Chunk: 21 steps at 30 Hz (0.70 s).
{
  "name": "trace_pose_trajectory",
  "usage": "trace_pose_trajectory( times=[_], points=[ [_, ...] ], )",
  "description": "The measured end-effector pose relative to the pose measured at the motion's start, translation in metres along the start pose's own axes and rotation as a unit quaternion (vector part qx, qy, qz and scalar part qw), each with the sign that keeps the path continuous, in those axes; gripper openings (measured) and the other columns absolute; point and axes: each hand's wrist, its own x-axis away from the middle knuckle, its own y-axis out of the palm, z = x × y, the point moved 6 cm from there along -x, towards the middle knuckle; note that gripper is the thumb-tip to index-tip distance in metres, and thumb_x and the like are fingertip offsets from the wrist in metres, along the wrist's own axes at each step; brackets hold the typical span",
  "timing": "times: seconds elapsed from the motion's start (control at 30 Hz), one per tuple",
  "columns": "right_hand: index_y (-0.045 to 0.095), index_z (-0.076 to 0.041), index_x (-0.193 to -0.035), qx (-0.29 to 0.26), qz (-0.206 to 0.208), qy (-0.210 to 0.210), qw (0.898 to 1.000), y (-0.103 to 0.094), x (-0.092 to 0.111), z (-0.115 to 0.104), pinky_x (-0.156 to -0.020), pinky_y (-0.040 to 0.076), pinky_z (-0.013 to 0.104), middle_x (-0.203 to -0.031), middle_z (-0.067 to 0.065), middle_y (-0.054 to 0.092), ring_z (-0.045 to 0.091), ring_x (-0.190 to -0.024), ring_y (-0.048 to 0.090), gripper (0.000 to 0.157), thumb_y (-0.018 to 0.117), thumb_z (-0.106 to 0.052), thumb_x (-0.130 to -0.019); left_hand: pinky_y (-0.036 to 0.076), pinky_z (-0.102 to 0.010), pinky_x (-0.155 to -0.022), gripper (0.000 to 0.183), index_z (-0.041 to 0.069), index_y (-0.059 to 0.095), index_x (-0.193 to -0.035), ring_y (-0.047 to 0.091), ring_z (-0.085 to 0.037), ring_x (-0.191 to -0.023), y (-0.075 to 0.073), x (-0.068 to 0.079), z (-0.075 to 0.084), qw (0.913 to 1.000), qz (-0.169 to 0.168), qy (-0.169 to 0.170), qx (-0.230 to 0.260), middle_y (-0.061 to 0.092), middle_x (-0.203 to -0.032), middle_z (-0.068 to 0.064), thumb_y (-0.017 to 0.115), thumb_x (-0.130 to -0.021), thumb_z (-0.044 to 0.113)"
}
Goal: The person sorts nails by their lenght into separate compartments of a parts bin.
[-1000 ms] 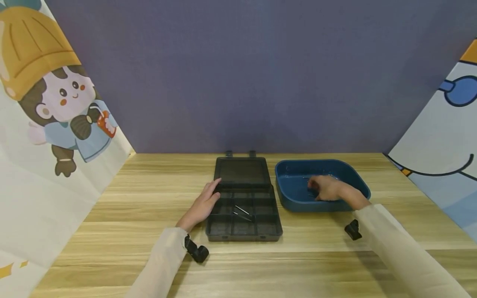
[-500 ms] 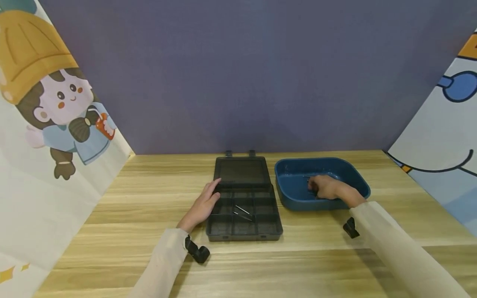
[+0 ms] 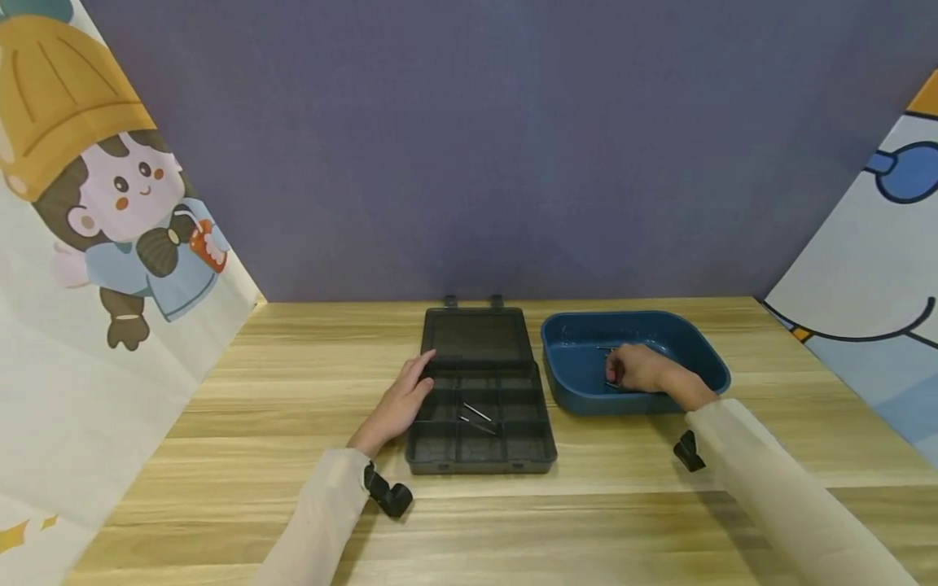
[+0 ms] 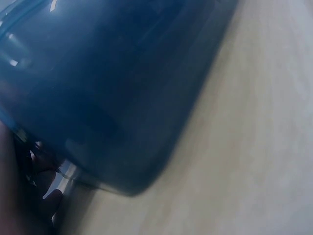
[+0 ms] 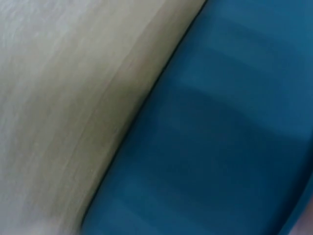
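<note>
Metal pins (image 3: 477, 413) lie in the middle column of our dark divided box (image 3: 479, 467) on the counter (image 3: 476, 529), lid (image 3: 476, 334) laid back at twelve o'clock. At the box's nine o'clock we rest our left hand (image 3: 396, 403), relaxed, against its edge. At three o'clock our curled right hand (image 3: 639, 369) reaches into a blue tray (image 3: 589, 404) beside loose pins (image 3: 603, 348), though we cannot tell whether it grips one.

Glossy plastic basin (image 3: 623, 404), plastic organizer (image 3: 479, 467), metal pins (image 3: 477, 412)
</note>
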Motion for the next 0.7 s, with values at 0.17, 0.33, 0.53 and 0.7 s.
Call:
trace_pose_trajectory(
  times=[0.17,0.33,0.53,0.7],
  points=[
    [0.060,-0.007,-0.084,-0.006,0.000,0.002,1.000,0.0011,-0.0002,-0.0007,-0.062,0.037,0.028,-0.077,0.003,0.056,0.015,-0.066,0.045,0.021,0.051,0.011,-0.078,0.025,-0.058,-0.110,0.049,0.008,0.027,-0.150,0.028,-0.038,-0.140,0.0001,0.0001,0.0004,1.0000,0.000,0.000,0.001,0.031,-0.150,-0.017,0.038,-0.102,0.016],
    [0.058,-0.006,-0.082,-0.018,-0.003,0.003,1.000,0.0030,-0.0005,-0.0016,-0.060,0.036,0.028,-0.074,0.002,0.053,0.014,-0.063,0.043,0.018,0.051,0.011,-0.078,0.025,-0.057,-0.111,0.049,0.008,0.028,-0.150,0.030,-0.037,-0.139,-0.0006,0.0000,0.0010,1.0000,0.005,0.000,0.002,0.033,-0.149,-0.017,0.038,-0.102,0.015],
    [0.057,-0.005,-0.080,-0.022,0.001,0.000,1.000,0.0043,-0.0011,-0.0014,-0.059,0.035,0.027,-0.070,0.001,0.051,0.013,-0.061,0.042,0.014,0.055,0.008,-0.078,0.027,-0.057,-0.110,0.049,0.008,0.028,-0.150,0.031,-0.037,-0.139,-0.0004,0.0004,0.0009,1.0000,0.006,0.001,-0.003,0.034,-0.148,-0.017,0.039,-0.102,0.015],
    [0.057,-0.006,-0.079,-0.016,0.006,-0.006,1.000,0.0041,-0.0014,-0.0018,-0.059,0.035,0.027,-0.070,0.001,0.051,0.013,-0.061,0.042,0.014,0.056,0.009,-0.078,0.027,-0.056,-0.110,0.049,0.007,0.028,-0.150,0.031,-0.037,-0.139,-0.0003,0.0006,0.0014,1.0000,0.005,0.005,0.000,0.034,-0.148,-0.017,0.039,-0.102,0.015]
  ],
)
